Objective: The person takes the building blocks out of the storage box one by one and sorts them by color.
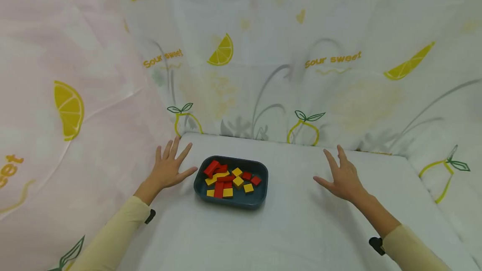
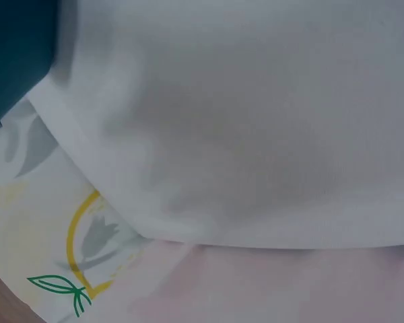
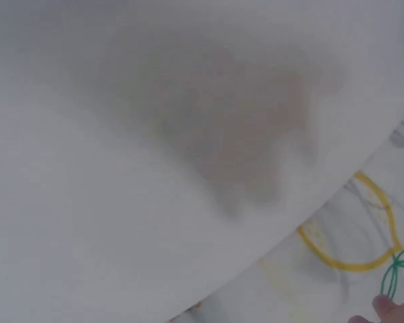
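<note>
A dark blue tray on the white table holds several red blocks and yellow blocks, some stacked on the left side. My left hand is spread just left of the tray, its thumb pointing at the tray's rim and nothing in its grasp. Well to the right of the tray, my right hand hovers over the table with fingers extended, also holding nothing. In the left wrist view a corner of the tray shows at upper left. Fingertips of the right hand peek into the lower right of the right wrist view.
White cloth covers the table. Behind it and on both sides hang curtains printed with lemons and lettering, meeting the table's back edge. Dark wrist devices are strapped near both sleeves.
</note>
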A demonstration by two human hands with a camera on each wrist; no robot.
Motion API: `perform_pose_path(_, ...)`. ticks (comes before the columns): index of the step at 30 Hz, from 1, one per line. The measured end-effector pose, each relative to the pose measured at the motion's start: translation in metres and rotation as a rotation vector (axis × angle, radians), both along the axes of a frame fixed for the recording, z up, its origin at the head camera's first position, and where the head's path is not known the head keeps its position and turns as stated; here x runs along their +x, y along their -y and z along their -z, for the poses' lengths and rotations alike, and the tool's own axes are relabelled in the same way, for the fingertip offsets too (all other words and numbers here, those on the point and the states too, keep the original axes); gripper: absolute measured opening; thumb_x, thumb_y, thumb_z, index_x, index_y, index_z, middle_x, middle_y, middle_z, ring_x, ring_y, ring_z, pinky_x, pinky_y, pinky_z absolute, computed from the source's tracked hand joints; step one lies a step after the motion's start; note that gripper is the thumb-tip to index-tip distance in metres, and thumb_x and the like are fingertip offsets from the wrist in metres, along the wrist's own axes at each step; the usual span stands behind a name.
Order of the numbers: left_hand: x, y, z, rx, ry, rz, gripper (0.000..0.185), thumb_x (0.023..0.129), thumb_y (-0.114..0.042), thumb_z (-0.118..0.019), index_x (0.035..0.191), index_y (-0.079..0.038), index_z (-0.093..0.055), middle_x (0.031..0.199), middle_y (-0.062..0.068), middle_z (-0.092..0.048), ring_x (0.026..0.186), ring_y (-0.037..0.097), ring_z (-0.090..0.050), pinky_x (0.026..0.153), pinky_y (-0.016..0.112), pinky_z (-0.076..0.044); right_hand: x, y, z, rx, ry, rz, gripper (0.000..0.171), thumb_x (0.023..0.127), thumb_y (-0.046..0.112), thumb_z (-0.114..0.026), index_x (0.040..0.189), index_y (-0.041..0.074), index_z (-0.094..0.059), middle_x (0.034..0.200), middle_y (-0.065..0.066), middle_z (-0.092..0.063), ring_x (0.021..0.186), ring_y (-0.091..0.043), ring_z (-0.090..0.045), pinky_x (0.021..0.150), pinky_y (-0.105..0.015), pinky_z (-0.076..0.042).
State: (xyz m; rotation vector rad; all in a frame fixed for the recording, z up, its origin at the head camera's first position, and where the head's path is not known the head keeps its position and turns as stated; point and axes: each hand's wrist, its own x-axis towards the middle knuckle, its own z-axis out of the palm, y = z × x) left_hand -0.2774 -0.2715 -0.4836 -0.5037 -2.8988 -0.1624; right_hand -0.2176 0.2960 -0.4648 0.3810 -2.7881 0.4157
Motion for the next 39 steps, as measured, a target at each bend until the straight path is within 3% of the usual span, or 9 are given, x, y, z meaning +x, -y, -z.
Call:
perform_pose_path(4, 0.002, -0.006, 0.0, -0.016, -0.012, 0.033, 0.091, 0.087, -0.068, -0.055, 0.159, -0.028, -0.017, 0.166, 0.02, 0.004, 0.149, 0.048, -0.008, 0.113, 0.074, 0.0, -0.006, 0.019, -0.009, -0.003, -0.006, -0.051, 0.092, 0.081, 0.04, -0.079, 0.15, 0.001, -0.033, 0.156, -0.036, -0.015, 0.12, -0.061, -0.048, 0.097, -0.074, -0.038)
perform_pose_path(8, 0.009, -0.013, 0.005, -0.036, -0.011, 0.097, 0.097, 0.083, -0.075, -0.055, 0.159, -0.026, -0.02, 0.165, 0.023, -0.004, 0.147, 0.049, -0.013, 0.113, 0.074, -0.004, -0.009, 0.04, -0.01, -0.044, 0.046, -0.084, 0.093, 0.082, 0.044, -0.079, 0.152, 0.005, -0.031, 0.158, -0.033, -0.013, 0.129, -0.059, -0.042, 0.098, -0.073, -0.039)
perform_pose_path(12, 0.011, -0.023, 0.01, 0.029, -0.027, 0.154, 0.098, 0.084, -0.076, -0.053, 0.158, -0.021, -0.022, 0.164, 0.025, -0.01, 0.144, 0.05, -0.021, 0.111, 0.075, -0.01, -0.006, 0.061, -0.014, -0.086, 0.093, -0.115, 0.095, 0.082, 0.047, -0.078, 0.154, 0.011, -0.028, 0.161, -0.027, -0.01, 0.136, -0.051, -0.039, 0.098, -0.071, -0.041)
perform_pose_path(15, 0.014, -0.032, 0.017, 0.1, 0.027, 0.161, 0.1, 0.084, -0.073, -0.056, 0.159, -0.02, -0.018, 0.164, 0.024, -0.009, 0.143, 0.05, -0.024, 0.11, 0.076, -0.013, -0.003, 0.08, -0.019, -0.133, 0.122, -0.145, 0.096, 0.082, 0.049, -0.077, 0.156, 0.015, -0.026, 0.163, -0.021, -0.008, 0.138, -0.044, -0.039, 0.099, -0.065, -0.045)
perform_pose_path(20, 0.025, -0.038, 0.034, 0.169, 0.179, 0.134, 0.107, 0.082, -0.068, -0.063, 0.16, -0.018, -0.009, 0.165, 0.021, -0.006, 0.145, 0.048, -0.024, 0.109, 0.077, -0.016, -0.004, 0.12, -0.023, -0.246, 0.18, -0.241, 0.096, 0.083, 0.05, -0.076, 0.158, 0.021, -0.022, 0.165, -0.015, -0.006, 0.14, -0.037, -0.04, 0.101, -0.058, -0.047)
perform_pose_path(28, 0.025, -0.044, 0.039, 0.198, 0.23, 0.172, 0.107, 0.082, -0.066, -0.064, 0.16, -0.015, -0.013, 0.166, 0.014, -0.013, 0.145, 0.046, -0.027, 0.11, 0.075, -0.017, -0.012, 0.166, -0.021, -0.358, 0.261, -0.348, 0.09, 0.085, 0.042, -0.076, 0.156, 0.018, -0.026, 0.163, -0.011, -0.019, 0.142, -0.033, -0.038, 0.11, -0.052, -0.042)
perform_pose_path(35, 0.025, -0.043, 0.04, 0.249, 0.307, 0.219, 0.107, 0.084, -0.063, -0.065, 0.159, -0.009, -0.012, 0.167, 0.013, -0.01, 0.149, 0.043, -0.022, 0.111, 0.073, -0.02, -0.025, 0.188, -0.01, -0.534, 0.317, -0.44, 0.077, 0.085, 0.026, -0.079, 0.149, 0.013, -0.04, 0.154, -0.012, -0.036, 0.121, -0.037, -0.057, 0.093, -0.051, -0.054)
perform_pose_path(39, 0.023, -0.043, 0.04, 0.287, 0.309, 0.238, 0.105, 0.085, -0.059, -0.066, 0.159, -0.007, -0.012, 0.167, 0.012, -0.01, 0.147, 0.042, -0.027, 0.111, 0.069, -0.027, -0.038, 0.202, -0.004, -0.563, 0.312, -0.466, 0.067, 0.082, 0.02, -0.082, 0.141, 0.013, -0.051, 0.146, -0.012, -0.047, 0.112, -0.035, -0.064, 0.083, -0.039, -0.06)
